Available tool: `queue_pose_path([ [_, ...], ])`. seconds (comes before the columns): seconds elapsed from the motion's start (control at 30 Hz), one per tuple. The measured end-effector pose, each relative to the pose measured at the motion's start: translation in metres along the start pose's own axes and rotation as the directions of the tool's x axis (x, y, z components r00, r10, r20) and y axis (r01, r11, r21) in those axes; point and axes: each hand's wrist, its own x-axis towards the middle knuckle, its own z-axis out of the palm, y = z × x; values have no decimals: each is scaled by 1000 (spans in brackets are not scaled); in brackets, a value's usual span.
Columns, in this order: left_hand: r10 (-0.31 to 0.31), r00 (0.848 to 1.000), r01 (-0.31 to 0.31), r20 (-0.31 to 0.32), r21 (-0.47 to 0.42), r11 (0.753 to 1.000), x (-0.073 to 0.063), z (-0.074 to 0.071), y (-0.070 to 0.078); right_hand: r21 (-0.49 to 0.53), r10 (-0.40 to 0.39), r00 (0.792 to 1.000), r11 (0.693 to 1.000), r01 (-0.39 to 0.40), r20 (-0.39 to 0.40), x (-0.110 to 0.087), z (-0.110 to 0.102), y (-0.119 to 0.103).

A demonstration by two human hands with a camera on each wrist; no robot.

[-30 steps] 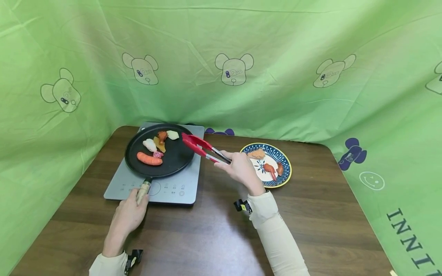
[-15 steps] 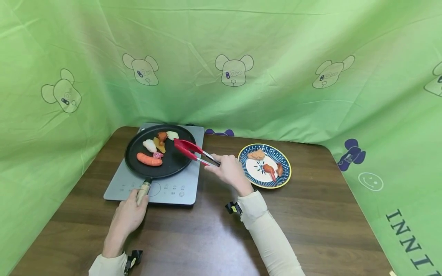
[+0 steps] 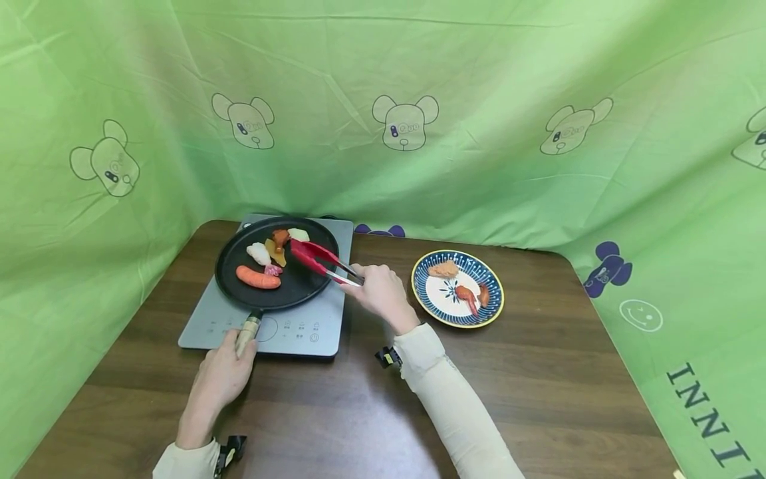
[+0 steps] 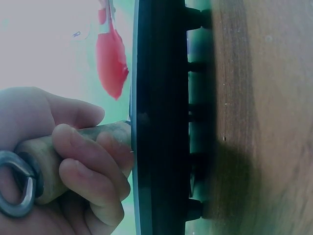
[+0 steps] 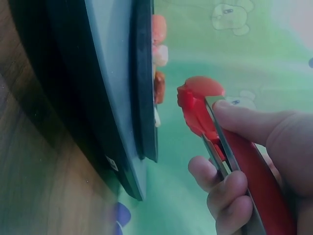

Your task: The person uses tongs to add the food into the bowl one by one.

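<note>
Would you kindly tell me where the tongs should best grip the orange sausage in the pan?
Probably at mid-length, across its narrow width. The sausage lies lengthwise in the pan, with a small pink piece at its far side, so bring the tongs down from above.

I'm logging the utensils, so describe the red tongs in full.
The tongs have two red, seemingly silicone tips on silvery metal arms with red grip panels. The right hand grips the handle end. The tips stand slightly apart, hold nothing, and hover over the right part of the black pan, pointing toward the food pieces. I cannot tell whether they touch any piece.
</note>
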Motion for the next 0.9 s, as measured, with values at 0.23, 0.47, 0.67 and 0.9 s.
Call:
queue_pose_path([
  [0.23, -8, 1000, 8, 6, 4, 1000, 0, 0, -1, -48, 28, 1000, 998, -27, 14, 10, 5, -6],
  [0.47, -13, 1000, 13, 7, -3, 1000, 1, 0, -1, -64, 18, 1000, 998, -17, 14, 18, 8, -11],
  [0.67, -12, 1000, 12, 4, 1, 1000, -1, 1, -1, -65, 38, 999, 997, -36, 27, 20, 12, -13],
  [0.9, -5, 1000, 5, -2, 2, 1000, 0, 2, -1, -59, 57, 998, 997, -56, 18, 20, 13, -13],
])
